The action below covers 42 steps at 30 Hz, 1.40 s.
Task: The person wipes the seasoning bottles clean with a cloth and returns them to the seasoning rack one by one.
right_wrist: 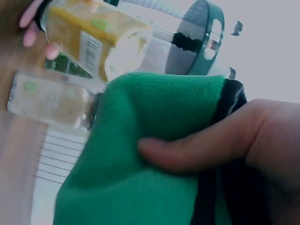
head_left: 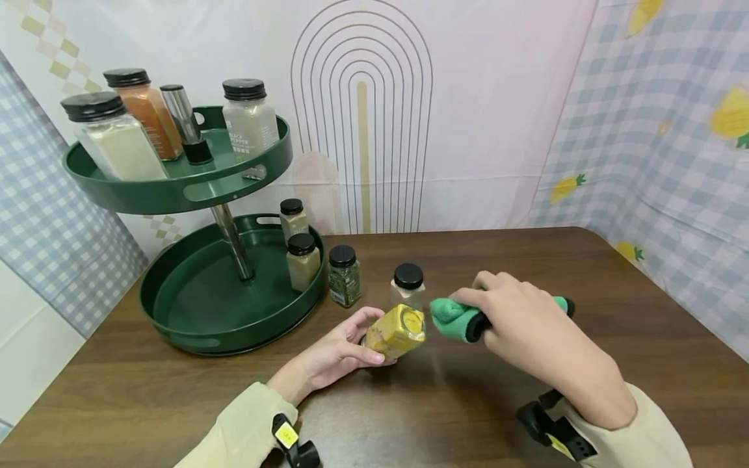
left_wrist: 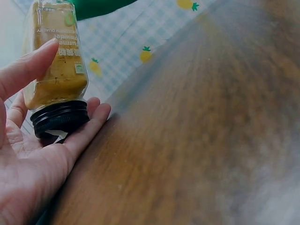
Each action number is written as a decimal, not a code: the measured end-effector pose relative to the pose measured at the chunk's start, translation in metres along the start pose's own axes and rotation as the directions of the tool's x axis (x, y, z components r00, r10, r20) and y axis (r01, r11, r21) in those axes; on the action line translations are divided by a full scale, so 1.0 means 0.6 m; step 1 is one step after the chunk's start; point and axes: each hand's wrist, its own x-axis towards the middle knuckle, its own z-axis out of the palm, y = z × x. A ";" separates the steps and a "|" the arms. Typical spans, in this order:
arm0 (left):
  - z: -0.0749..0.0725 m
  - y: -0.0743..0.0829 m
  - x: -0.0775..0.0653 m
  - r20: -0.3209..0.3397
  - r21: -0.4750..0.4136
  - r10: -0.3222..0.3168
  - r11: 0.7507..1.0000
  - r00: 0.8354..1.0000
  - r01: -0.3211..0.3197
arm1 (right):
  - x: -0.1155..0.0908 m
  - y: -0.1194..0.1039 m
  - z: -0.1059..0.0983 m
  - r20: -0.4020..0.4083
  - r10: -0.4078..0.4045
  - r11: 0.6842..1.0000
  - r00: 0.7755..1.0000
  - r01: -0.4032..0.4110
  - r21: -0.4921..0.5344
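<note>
My left hand (head_left: 336, 354) holds a clear jar of yellow turmeric powder (head_left: 391, 335) between thumb and fingers. The jar is tipped over, its base toward my right hand; in the left wrist view its black lid (left_wrist: 60, 117) rests against the fingers and palm. A folded green cloth (head_left: 452, 317) with black edging is gripped in my right hand (head_left: 523, 318), thumb pressed on top in the right wrist view. A small gap separates cloth and jar in the head view. Just behind them stands a black-lidded jar of pale powder (head_left: 407, 286), partly hidden.
A two-tier green tray stand (head_left: 216, 341) occupies the left side. Large spice jars (head_left: 251, 127) and a silver-and-black cylinder (head_left: 186, 123) stand on top; two small jars (head_left: 303, 263) stand below. A jar of green herbs (head_left: 344, 279) is beside it on the wooden table (head_left: 585, 273).
</note>
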 end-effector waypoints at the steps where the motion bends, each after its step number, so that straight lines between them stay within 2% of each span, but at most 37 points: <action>1: 0.000 0.000 0.000 -0.001 0.001 -0.003 1.000 1.000 0.003 | -0.001 0.000 -0.001 -0.030 -0.011 1.000 0.999 0.012 0.005; 4: 0.001 0.000 0.002 0.003 0.004 -0.007 1.000 1.000 0.007 | -0.001 -0.003 -0.001 -0.081 -0.093 0.992 0.992 0.099 0.081; 7: 0.001 0.000 0.004 0.014 0.010 -0.001 1.000 1.000 0.001 | 0.005 -0.006 0.008 -0.052 -0.182 0.966 0.982 0.188 0.178; 11: -0.001 -0.001 0.005 0.027 0.020 0.014 1.000 1.000 -0.014 | 0.008 -0.006 0.017 -0.018 -0.204 0.951 0.979 0.202 0.234; 19: -0.004 -0.003 0.001 0.051 -0.005 0.035 0.999 0.998 -0.034 | 0.010 -0.008 0.015 -0.031 -0.132 0.983 0.991 0.135 0.128; 26: -0.004 -0.002 -0.001 0.041 0.007 0.003 1.000 0.999 -0.003 | 0.008 0.002 0.008 0.034 -0.054 0.998 0.998 0.055 -0.007; 29: -0.004 -0.002 -0.001 0.036 0.014 -0.008 1.000 0.999 0.008 | 0.006 0.005 0.004 -0.007 -0.039 0.997 0.999 0.039 -0.065; 31: -0.004 -0.002 0.000 0.034 0.017 -0.011 1.000 0.999 0.011 | 0.005 0.004 0.004 -0.056 -0.034 0.997 0.998 0.030 -0.065; 33: -0.004 -0.002 0.000 0.035 0.018 -0.011 1.000 0.999 0.010 | 0.007 0.000 0.007 -0.086 -0.046 0.999 0.995 0.044 -0.031; 39: -0.005 -0.003 0.002 0.051 0.008 0.023 1.000 0.998 -0.024 | 0.012 -0.013 0.020 -0.088 -0.177 0.981 0.980 0.183 0.063; 42: -0.006 -0.003 0.002 0.060 0.003 0.031 1.000 0.998 -0.031 | 0.009 -0.013 0.019 -0.091 -0.194 0.977 0.977 0.201 0.074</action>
